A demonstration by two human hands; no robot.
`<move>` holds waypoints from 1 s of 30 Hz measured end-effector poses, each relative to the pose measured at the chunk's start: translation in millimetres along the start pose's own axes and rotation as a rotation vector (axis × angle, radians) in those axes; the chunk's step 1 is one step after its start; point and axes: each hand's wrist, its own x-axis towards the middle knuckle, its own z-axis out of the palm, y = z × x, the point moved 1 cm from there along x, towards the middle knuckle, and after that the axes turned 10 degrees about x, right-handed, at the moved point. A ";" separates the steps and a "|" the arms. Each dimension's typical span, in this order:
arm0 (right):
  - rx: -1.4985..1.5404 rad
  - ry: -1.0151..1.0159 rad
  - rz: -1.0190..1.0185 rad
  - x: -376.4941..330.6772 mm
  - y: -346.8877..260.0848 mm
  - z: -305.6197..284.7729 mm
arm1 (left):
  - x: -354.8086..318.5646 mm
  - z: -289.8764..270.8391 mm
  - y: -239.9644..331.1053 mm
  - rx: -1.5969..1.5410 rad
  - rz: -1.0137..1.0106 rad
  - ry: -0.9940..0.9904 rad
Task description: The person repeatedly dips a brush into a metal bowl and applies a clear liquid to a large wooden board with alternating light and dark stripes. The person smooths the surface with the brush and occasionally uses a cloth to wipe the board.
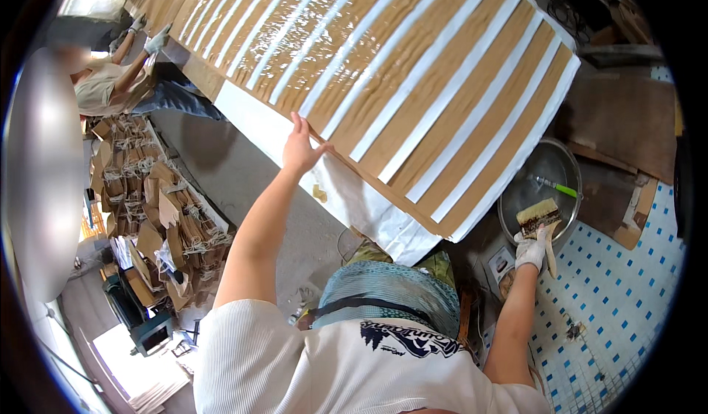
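The right hand (529, 250) grips a brush (538, 213), likely light, best held by its handle (551, 257); the left hand (300, 150) splays, empty, at the sheet (369, 93).

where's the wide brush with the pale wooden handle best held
Probably by its pale wooden handle, from the near side: it is slim and points toward the person, while the broad bristled head sits over the round metal basin. The white-gloved right hand holds it near the head.
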 end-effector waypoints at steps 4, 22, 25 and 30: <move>-0.180 -0.173 -0.039 -30.4 -11.3 62.8 | 8.8 -18.2 -26.7 -0.109 0.047 0.065; -1.302 -1.112 -0.715 -90.5 114.4 531.5 | 59.9 -36.1 -42.5 0.032 -0.170 0.147; -1.247 -1.002 -0.824 -3.3 65.3 595.5 | 64.3 -36.5 -35.9 0.031 -0.162 0.152; -1.293 -0.782 -1.080 57.0 -2.6 666.6 | 70.2 -37.2 -29.7 0.011 -0.166 0.134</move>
